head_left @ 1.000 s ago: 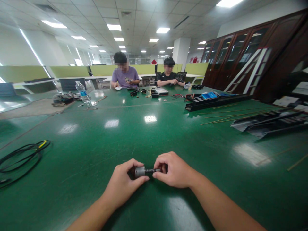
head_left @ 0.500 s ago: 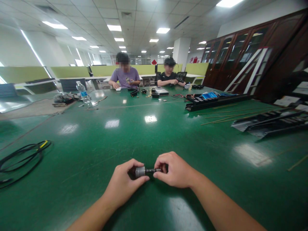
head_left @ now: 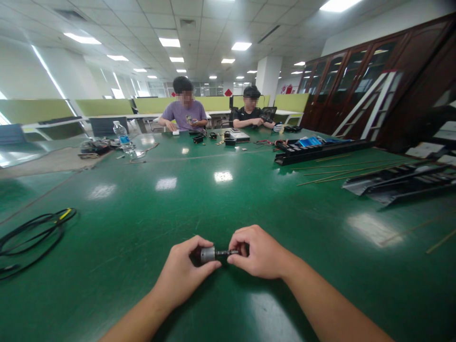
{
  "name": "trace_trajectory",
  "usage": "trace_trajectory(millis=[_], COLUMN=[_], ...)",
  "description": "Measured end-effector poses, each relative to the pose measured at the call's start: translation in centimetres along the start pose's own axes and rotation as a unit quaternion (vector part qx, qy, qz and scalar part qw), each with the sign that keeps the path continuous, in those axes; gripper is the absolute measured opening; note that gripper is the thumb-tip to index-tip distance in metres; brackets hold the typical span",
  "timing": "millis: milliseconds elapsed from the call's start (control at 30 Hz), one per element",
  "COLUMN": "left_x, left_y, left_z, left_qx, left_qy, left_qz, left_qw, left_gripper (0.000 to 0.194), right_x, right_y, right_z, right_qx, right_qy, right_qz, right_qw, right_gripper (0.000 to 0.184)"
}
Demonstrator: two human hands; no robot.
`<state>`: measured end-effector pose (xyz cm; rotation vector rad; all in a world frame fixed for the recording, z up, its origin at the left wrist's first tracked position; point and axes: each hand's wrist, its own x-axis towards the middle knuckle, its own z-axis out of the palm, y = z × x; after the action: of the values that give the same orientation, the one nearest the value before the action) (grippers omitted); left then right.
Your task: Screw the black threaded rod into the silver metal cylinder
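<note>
Near the front of the green table (head_left: pixel 160 199), a short grey metal cylinder (head_left: pixel 207 254) with a thin dark shaft (head_left: pixel 223 253) is held lengthwise between my hands. My left hand (head_left: pixel 181 268) grips the cylinder, thumb in front and fingers behind, covering its left end. The fingers of my right hand (head_left: pixel 258 251) pinch the free end of the shaft, so its tip is partly hidden. The shaft points to the right, in line with the cylinder. The kind of part cannot be made out more exactly.
A coiled black cable (head_left: pixel 33 232) lies at the left. Black metal channels (head_left: pixel 402 183) and thin rods (head_left: pixel 331 180) are on the right. A water bottle (head_left: pixel 122 133) stands at the far left. Two people (head_left: pixel 185 114) sit across the table among small parts.
My hands and the metal part look the same as before. The person in purple across the table has shifted slightly.
</note>
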<state>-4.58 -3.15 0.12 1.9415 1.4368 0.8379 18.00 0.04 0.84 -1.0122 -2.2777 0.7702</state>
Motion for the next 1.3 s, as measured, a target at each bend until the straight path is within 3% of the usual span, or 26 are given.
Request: trace_trajectory(millis=[1300], left_x=[0.15], left_y=[-0.08], left_z=[-0.06], left_qx=[0.012], left_qy=[-0.006], left_qz=[0.0], left_qw=[1.0], left_gripper=[0.025], right_x=[-0.02], right_y=[0.13], right_z=[-0.04], right_qx=[0.001], right_qy=[-0.017], right_qz=[0.013], right_qw=[1.0], right_gripper=[0.009])
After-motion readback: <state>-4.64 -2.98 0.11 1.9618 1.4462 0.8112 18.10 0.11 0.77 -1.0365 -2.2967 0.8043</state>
